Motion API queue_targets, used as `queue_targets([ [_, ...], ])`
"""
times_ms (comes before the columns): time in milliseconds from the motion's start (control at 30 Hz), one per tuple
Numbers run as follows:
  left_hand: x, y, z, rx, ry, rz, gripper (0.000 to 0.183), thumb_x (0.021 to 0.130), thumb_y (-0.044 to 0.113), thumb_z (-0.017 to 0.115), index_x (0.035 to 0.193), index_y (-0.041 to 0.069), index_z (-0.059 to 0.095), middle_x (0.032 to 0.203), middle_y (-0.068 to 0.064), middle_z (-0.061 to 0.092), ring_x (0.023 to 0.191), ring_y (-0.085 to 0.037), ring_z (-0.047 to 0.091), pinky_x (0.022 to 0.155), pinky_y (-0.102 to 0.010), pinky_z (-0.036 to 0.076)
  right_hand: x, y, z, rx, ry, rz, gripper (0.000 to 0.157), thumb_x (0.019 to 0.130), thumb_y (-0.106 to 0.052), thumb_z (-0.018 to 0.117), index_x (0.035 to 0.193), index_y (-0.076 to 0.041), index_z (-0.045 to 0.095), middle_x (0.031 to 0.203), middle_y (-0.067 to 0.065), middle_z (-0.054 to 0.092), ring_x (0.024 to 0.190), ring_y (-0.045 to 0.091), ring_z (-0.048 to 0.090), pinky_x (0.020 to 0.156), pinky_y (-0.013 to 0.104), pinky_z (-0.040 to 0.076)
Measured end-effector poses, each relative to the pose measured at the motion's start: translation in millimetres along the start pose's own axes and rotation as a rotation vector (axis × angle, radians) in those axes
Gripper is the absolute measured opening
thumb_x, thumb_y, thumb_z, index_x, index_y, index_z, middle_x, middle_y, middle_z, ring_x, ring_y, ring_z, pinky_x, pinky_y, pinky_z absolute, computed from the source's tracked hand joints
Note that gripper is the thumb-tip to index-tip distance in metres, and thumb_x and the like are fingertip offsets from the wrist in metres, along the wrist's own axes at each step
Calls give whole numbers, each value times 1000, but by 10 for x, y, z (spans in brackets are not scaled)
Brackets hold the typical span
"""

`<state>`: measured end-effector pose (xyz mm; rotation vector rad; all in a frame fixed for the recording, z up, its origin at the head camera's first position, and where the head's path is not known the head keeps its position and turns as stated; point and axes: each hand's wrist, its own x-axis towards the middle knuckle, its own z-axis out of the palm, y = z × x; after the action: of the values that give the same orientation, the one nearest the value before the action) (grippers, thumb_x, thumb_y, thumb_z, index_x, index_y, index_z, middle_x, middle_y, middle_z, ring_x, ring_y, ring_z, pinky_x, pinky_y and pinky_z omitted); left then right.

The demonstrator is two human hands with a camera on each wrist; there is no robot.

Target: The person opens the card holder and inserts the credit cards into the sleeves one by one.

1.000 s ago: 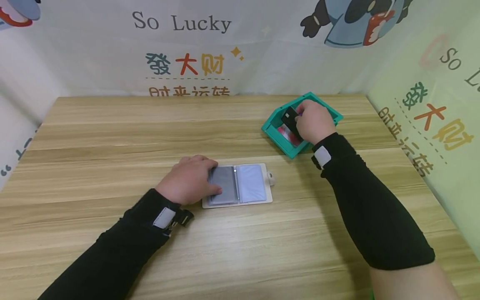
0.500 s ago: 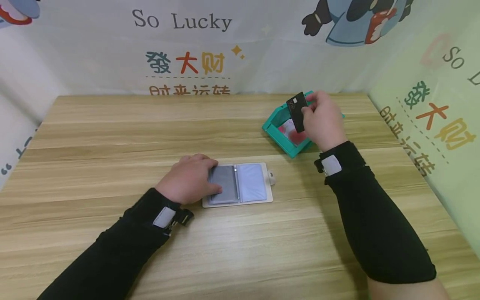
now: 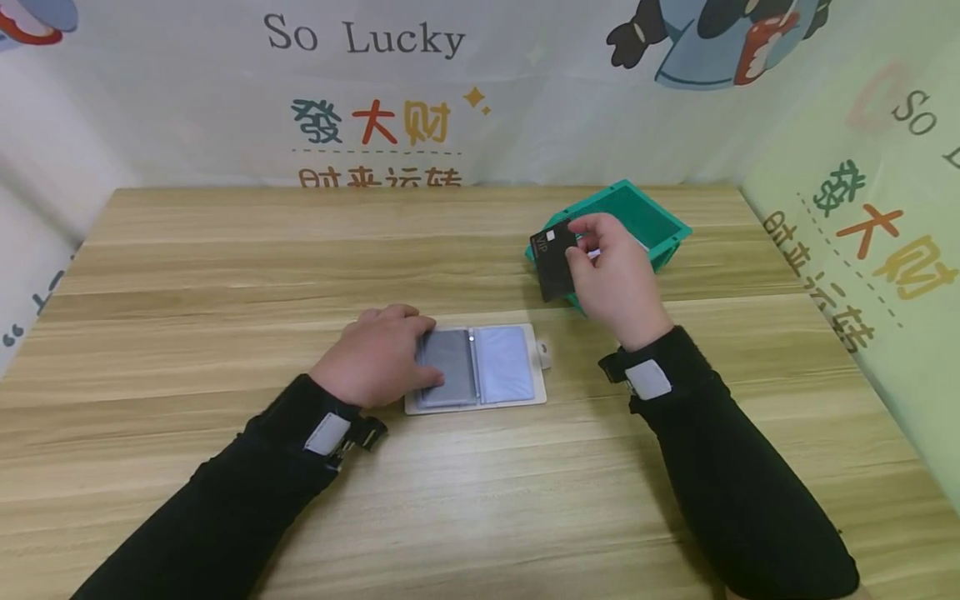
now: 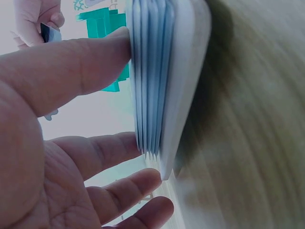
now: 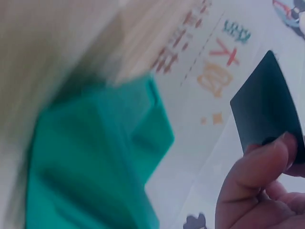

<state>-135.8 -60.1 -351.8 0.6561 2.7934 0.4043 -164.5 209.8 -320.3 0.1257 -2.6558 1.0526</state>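
My right hand (image 3: 621,287) pinches a black VIP card (image 3: 552,265) between thumb and fingers, in front of the green box (image 3: 637,208). In the right wrist view the dark card (image 5: 267,102) stands up from the fingertips. An opened card holder (image 3: 506,367) with clear sleeves and a pale cover lies flat on the table. Over its left half rests my left hand (image 3: 375,358), thumb on the grey sleeve. From the left wrist, the stacked sleeves (image 4: 152,81) show edge-on, touched by the thumb and a fairly straight finger.
The wooden table (image 3: 262,258) runs back to a printed white cloth (image 3: 540,133), with another printed cloth (image 3: 862,167) along the right side. A snap tab (image 3: 543,356) sticks out from the holder's right edge. The card and right hand hide part of the box.
My right hand has lifted the black card out of the green box and brought it left and toward me. The left hand and the card holder have stayed put.
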Motion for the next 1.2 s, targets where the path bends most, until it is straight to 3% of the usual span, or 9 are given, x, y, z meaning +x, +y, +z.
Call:
queue_targets([
  [267, -3, 13, -9, 13, -10, -8, 69, 80, 45, 69, 133, 6, 51, 136, -18, 43, 114, -35, 39, 97, -54, 33, -152, -71, 205, 48, -198, -53, 26, 91, -8, 55, 116, -4, 59, 91, 8, 59, 64, 18, 52, 54, 32, 47],
  [467, -2, 13, -14, 13, -12, -22, 68, 79, 45, 69, 133, 7, 51, 136, -17, 43, 113, -35, 39, 96, -54, 34, -219, -89, 321, 86, -323, -28, 25, 92, -8, 56, 116, -5, 59, 92, 7, 59, 78, 17, 52, 66, 31, 51],
  [1200, 11, 7, -8, 23, -13, -22, 70, 78, 48, 68, 133, 8, 51, 137, -16, 43, 116, -37, 39, 95, -55, 34, -296, -96, 434, 38, -436, -61, 21, 91, -9, 57, 110, -8, 64, 87, 4, 60, 78, 16, 52, 69, 32, 49],
])
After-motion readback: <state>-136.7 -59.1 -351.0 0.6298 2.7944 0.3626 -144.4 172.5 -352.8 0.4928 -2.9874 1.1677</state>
